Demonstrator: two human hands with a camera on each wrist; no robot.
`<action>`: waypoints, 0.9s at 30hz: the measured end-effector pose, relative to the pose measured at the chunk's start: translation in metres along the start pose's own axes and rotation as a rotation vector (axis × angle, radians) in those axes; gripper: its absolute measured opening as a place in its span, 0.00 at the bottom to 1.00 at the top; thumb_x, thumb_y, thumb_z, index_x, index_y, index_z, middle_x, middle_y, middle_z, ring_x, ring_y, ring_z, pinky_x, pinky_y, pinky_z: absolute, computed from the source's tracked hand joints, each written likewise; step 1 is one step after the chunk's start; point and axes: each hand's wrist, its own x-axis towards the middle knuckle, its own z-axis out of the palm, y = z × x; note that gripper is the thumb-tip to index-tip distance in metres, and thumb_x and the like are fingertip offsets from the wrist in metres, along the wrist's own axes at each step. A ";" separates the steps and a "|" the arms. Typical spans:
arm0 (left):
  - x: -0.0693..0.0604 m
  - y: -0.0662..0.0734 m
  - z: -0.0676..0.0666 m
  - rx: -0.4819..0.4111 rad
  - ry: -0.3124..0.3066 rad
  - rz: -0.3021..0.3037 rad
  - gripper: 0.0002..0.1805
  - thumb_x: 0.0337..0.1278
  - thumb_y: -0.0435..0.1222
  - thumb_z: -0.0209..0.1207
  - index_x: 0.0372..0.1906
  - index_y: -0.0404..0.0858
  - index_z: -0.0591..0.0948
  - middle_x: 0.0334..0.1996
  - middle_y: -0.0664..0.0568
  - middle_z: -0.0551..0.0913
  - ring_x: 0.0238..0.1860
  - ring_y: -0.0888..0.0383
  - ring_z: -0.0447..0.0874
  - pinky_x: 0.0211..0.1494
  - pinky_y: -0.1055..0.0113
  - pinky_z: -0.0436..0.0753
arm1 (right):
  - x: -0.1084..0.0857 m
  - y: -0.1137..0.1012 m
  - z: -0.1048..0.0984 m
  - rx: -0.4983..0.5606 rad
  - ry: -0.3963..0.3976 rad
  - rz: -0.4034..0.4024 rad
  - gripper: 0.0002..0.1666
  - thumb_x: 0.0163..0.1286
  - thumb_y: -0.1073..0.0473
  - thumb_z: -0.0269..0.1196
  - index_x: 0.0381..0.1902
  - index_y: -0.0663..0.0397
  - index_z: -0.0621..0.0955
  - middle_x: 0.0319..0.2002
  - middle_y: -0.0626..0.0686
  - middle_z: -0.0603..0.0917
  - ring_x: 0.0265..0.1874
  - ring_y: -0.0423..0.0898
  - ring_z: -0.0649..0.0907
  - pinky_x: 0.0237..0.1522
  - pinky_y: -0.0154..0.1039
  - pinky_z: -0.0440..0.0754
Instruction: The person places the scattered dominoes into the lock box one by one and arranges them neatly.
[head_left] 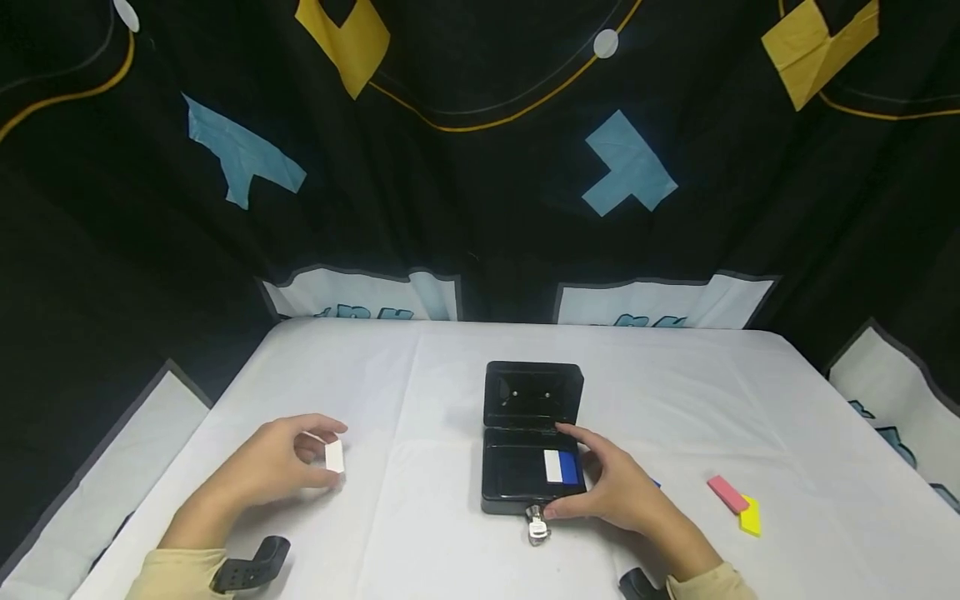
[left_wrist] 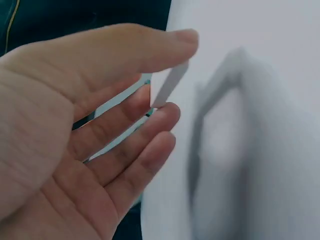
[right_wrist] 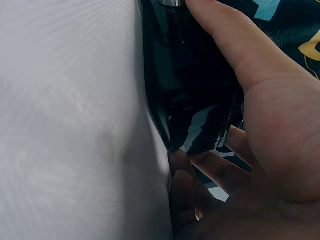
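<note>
My left hand (head_left: 273, 462), at the left of the table, pinches a small white block (head_left: 334, 457) between thumb and fingertips. In the left wrist view the thin white block (left_wrist: 170, 85) shows edge-on under the thumb. My right hand (head_left: 618, 487) grips the right side of a black cash box (head_left: 510, 471), thumb at its front corner and forefinger near the hinge. The box's lid (head_left: 532, 396) stands raised. Inside lie a white block (head_left: 552, 467) and a blue block (head_left: 569, 468), side by side. A key (head_left: 537, 529) sticks out of the front lock.
Right of my right hand, a pink block (head_left: 727, 493) touches or overlaps a yellow block (head_left: 750, 517). A bit of something blue (head_left: 656, 483) peeks out behind the right hand. White cloth (head_left: 420, 533) covers the table, and a dark curtain (head_left: 480, 200) hangs behind.
</note>
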 end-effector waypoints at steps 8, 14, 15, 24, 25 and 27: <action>0.013 0.048 0.022 -0.047 0.002 0.135 0.28 0.43 0.41 0.78 0.54 0.42 0.85 0.49 0.54 0.86 0.49 0.50 0.84 0.53 0.48 0.82 | 0.000 0.004 0.000 0.001 0.007 0.021 0.65 0.30 0.39 0.87 0.71 0.37 0.73 0.65 0.58 0.77 0.61 0.57 0.77 0.61 0.67 0.72; 0.029 0.086 0.060 -0.090 0.040 0.284 0.22 0.44 0.41 0.78 0.49 0.45 0.87 0.45 0.62 0.86 0.47 0.53 0.84 0.53 0.50 0.82 | -0.001 0.006 0.000 0.013 0.005 0.020 0.65 0.29 0.39 0.87 0.71 0.38 0.73 0.65 0.58 0.77 0.60 0.58 0.77 0.60 0.67 0.72; 0.032 0.092 0.069 -0.099 0.040 0.310 0.22 0.44 0.41 0.78 0.48 0.45 0.87 0.44 0.63 0.86 0.47 0.55 0.84 0.53 0.51 0.82 | 0.000 0.006 0.000 0.012 0.007 0.022 0.65 0.29 0.39 0.87 0.71 0.38 0.73 0.64 0.58 0.77 0.60 0.57 0.77 0.60 0.67 0.72; 0.052 0.137 0.129 0.049 -0.052 0.373 0.19 0.49 0.42 0.77 0.47 0.46 0.86 0.50 0.58 0.85 0.55 0.55 0.81 0.60 0.55 0.80 | 0.001 0.004 0.000 0.028 -0.008 -0.006 0.64 0.32 0.40 0.86 0.71 0.40 0.73 0.63 0.57 0.78 0.57 0.55 0.78 0.59 0.66 0.73; 0.054 0.141 0.133 0.087 -0.062 0.375 0.19 0.49 0.42 0.77 0.47 0.46 0.87 0.51 0.57 0.85 0.56 0.55 0.81 0.61 0.55 0.79 | 0.001 0.004 0.000 0.033 -0.009 -0.007 0.64 0.32 0.41 0.86 0.71 0.40 0.73 0.64 0.57 0.77 0.58 0.56 0.78 0.60 0.66 0.73; 0.057 0.147 0.138 0.144 -0.076 0.375 0.20 0.48 0.41 0.77 0.48 0.46 0.87 0.52 0.55 0.85 0.57 0.53 0.81 0.62 0.55 0.79 | 0.001 0.003 0.002 0.040 -0.013 -0.009 0.64 0.32 0.41 0.87 0.71 0.40 0.73 0.63 0.57 0.78 0.58 0.55 0.78 0.59 0.66 0.73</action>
